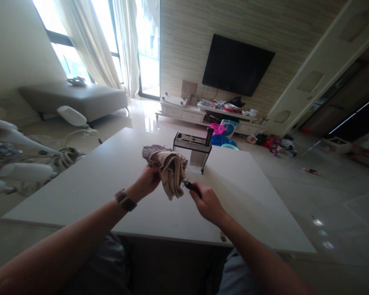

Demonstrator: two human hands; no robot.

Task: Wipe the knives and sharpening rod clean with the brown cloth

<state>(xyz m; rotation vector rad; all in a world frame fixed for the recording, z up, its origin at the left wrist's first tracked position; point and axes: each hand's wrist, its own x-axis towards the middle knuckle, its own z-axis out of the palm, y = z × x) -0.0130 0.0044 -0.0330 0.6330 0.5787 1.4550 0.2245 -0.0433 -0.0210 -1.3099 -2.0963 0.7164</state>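
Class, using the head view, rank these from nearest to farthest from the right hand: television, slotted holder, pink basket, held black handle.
1. Black handle: gripped in the right hand.
2. Slotted holder: on the white table, ahead.
3. Pink basket: beyond the table.
4. Television: on the far wall.

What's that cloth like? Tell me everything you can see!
The cloth is soft-looking fabric, all bunched up. Beige-brown folds droop in front, with fluffy grey material behind; I can't tell if that's a second cloth. The left hand holds it over the white table, in front of the slotted stand. At its right edge is a black-handled tool gripped by the right hand.
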